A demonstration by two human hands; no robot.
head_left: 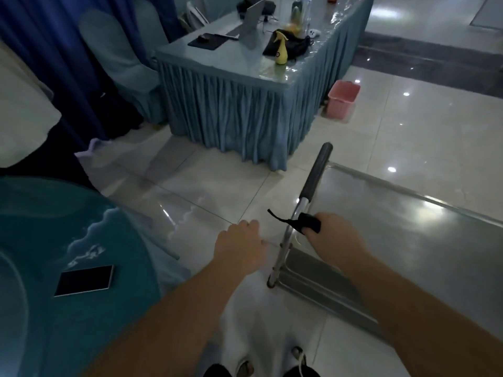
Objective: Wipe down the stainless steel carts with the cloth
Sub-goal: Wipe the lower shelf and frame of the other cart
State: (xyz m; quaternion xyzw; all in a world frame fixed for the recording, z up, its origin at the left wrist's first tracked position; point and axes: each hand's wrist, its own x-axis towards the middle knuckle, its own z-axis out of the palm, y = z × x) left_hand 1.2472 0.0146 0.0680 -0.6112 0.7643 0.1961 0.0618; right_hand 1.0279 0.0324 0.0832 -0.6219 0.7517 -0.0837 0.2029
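A: Where is the cart?

B: The steel cart stands on the tiled floor at the near right, its flat top shining under the ceiling lights. Its handle rises at the left end, a bare metal tube below and a dark grip on the far part.

A: And the cloth?

B: The dark cloth is wrapped round the bare tube of the handle, with the right hand over it. The fingers are clamped on the cloth and the tube together; a loose tail of cloth sticks out to the left.

A: What about the other hand?

B: The left hand hangs just left of the handle, apart from it, its fingers curled in loosely and holding nothing (only the back of the hand shows, so the fingertips are hidden).

A: Anything else around?

B: At the near left a round teal tabletop carries a dark phone. Farther off stands a long table with a pleated blue skirt; a yellow spray bottle stands on its tabletop, near a black bag and an upright grey panel. A pink bin sits on the floor just right of that table. Blue curtains hang at the far left.
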